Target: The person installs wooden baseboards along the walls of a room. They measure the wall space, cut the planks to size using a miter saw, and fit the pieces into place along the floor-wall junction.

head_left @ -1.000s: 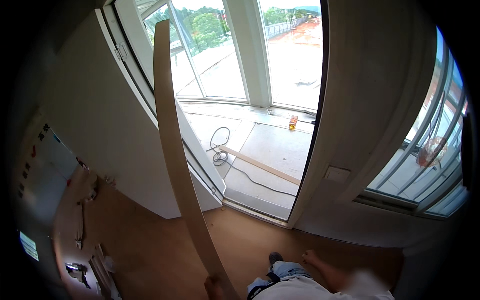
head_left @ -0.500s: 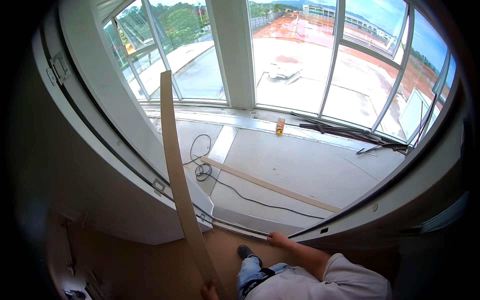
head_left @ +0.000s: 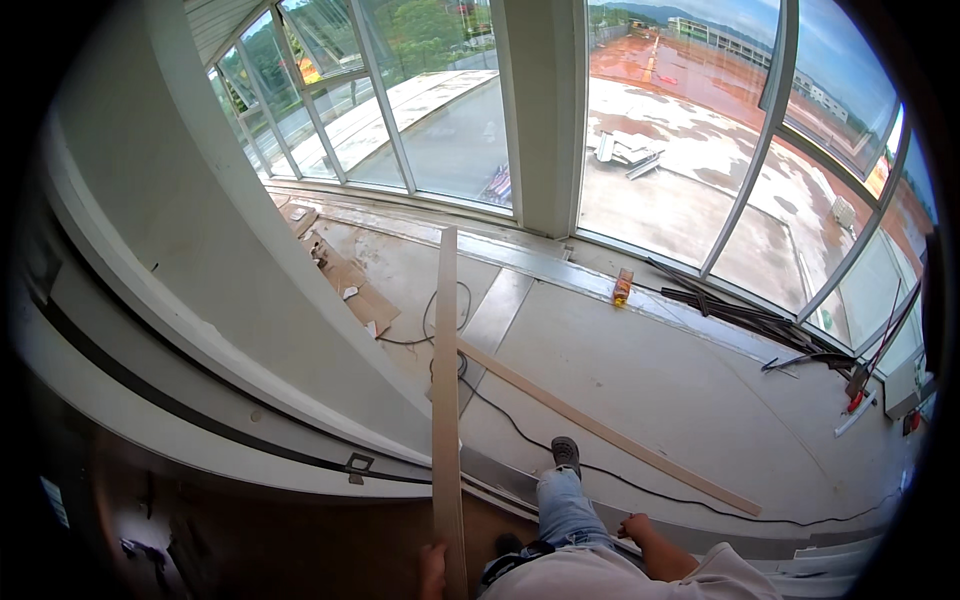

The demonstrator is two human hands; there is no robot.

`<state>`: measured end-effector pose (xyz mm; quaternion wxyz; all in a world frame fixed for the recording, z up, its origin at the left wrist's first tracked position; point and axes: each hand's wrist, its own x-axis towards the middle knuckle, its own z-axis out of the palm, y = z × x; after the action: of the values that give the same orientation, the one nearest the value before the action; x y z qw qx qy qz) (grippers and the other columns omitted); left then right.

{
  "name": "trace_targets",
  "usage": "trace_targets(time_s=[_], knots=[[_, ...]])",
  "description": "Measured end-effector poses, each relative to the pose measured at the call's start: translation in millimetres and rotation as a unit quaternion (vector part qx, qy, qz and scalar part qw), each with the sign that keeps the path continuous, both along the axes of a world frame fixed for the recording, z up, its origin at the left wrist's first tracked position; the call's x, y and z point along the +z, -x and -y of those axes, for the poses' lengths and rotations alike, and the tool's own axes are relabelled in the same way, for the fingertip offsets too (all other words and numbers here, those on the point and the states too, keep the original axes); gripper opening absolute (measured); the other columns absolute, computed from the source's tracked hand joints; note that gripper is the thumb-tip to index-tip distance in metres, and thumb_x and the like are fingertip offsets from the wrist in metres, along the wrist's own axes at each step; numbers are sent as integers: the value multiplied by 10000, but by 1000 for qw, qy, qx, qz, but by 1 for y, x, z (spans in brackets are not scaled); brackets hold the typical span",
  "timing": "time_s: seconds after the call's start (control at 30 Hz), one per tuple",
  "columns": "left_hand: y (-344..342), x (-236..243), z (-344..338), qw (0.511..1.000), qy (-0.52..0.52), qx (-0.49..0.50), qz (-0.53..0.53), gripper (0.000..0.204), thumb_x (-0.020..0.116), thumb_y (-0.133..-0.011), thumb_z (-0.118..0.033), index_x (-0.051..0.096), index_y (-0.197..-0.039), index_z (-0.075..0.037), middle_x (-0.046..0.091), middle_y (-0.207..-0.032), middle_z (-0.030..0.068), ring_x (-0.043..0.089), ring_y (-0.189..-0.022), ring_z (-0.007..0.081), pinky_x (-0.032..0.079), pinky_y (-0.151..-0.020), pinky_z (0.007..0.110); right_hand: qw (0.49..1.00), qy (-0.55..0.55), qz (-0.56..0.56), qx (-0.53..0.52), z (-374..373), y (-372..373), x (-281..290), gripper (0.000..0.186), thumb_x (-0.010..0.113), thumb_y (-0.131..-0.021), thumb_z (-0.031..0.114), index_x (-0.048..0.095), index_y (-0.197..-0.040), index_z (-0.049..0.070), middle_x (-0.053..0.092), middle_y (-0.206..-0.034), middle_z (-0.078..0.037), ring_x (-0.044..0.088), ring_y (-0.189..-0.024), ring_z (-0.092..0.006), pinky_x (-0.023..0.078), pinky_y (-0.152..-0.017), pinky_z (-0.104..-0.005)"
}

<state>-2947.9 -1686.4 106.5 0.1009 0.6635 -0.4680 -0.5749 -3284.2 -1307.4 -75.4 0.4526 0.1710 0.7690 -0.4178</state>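
Note:
My left hand (head_left: 433,565) grips a long, narrow tan board (head_left: 446,380) near its lower part; the board reaches forward over the doorway to the pale floor beyond. My right hand (head_left: 632,528) hangs beside my body, fingers curled, with nothing visible in it. One grey-shoed foot (head_left: 564,452) is on the pale floor past the threshold. A second tan board (head_left: 610,430) lies there with a dark cable (head_left: 515,425) looped and trailing beside it.
The doorway frame (head_left: 260,400) curves along the left. A small orange-yellow object (head_left: 622,288) sits near the glazed wall (head_left: 515,120). Dark bars (head_left: 740,320) lie along its base at the right, with tools (head_left: 855,395) in the corner. Cardboard scraps (head_left: 350,295) lie at left.
My view has moved forward through the doorway, showing more of the floor beyond. The held board's far end is lower in the picture, and my foot has stepped over the threshold.

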Motion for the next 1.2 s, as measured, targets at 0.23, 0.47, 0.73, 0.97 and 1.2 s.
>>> trace_targets(time_s=[0.23, 0.47, 0.73, 0.97, 1.2], knots=[[168, -20, 83, 992, -121, 14, 16, 526, 693, -862, -419, 658, -1108, 44, 684, -1004, 126, 628, -879, 226, 486, -787, 383, 998, -27, 57, 32, 107, 176, -29, 159, 567, -893, 93, 639, -945, -39, 716, -870, -147, 715, -689, -266, 558, -544, -357], [276, -13, 161, 982, -178, 62, -18, 621, 669, -881, -439, 555, -1287, 18, 605, -1243, 137, 546, -1130, 261, 421, -942, 398, 985, 106, -133, -12, 232, 391, 44, 112, 527, -853, 41, 589, -865, -52, 617, -690, -147, 629, -559, -250, 577, -507, -354], [340, -26, 271, 981, -137, 111, -81, 508, 645, -885, -398, 614, -1178, 16, 664, -1108, 169, 611, -1027, 313, 459, -891, 414, 973, 132, -186, 22, 404, 507, 73, 158, 504, -850, 41, 605, -906, -69, 627, -700, -147, 634, -557, -242, 580, -521, -354], [398, -51, 415, 991, -58, 103, -68, 399, 595, -913, -313, 622, -1124, 25, 666, -1033, 181, 616, -939, 347, 475, -805, 435, 775, -33, -193, 601, 513, 490, 2, 243, 572, -866, 236, 661, -859, 10, 699, -820, -143, 689, -763, -287, 558, -725, -408], [433, -46, 552, 995, 52, 83, 23, 304, 545, -940, -227, 630, -1070, 34, 668, -958, 194, 620, -852, 381, 490, -720, 457, 801, 38, -154, 578, 715, 555, 49, 304, 539, -893, 245, 670, -1010, -4, 696, -881, -175, 682, -792, -321, 559, -734, -404]])
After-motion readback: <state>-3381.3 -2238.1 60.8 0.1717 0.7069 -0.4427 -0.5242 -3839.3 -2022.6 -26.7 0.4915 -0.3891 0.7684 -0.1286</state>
